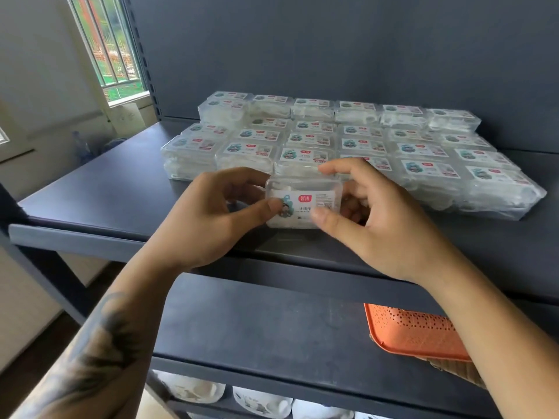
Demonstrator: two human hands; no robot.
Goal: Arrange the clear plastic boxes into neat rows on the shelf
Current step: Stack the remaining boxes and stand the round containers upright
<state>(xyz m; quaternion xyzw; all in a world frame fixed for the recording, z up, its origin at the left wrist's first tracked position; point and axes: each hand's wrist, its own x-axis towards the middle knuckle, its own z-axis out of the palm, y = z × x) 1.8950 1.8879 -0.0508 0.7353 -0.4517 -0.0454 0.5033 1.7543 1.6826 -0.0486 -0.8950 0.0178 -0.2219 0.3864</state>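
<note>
Dark shelf point(90, 189) by barred window point(106, 43), rows of boxes point(348, 140), both hands, left point(208, 219), right point(384, 225), grasping one box point(304, 201)

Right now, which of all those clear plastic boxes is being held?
The clear plastic box with the white label at the shelf's front edge, pinched between the left hand and right hand; the stacked boxes behind lie untouched.

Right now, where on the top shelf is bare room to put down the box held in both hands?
Bare dark shelf top lies left of the stacked clear plastic boxes, and along the front edge under the held clear labelled box. Middle and right are crowded to the back wall.
</note>
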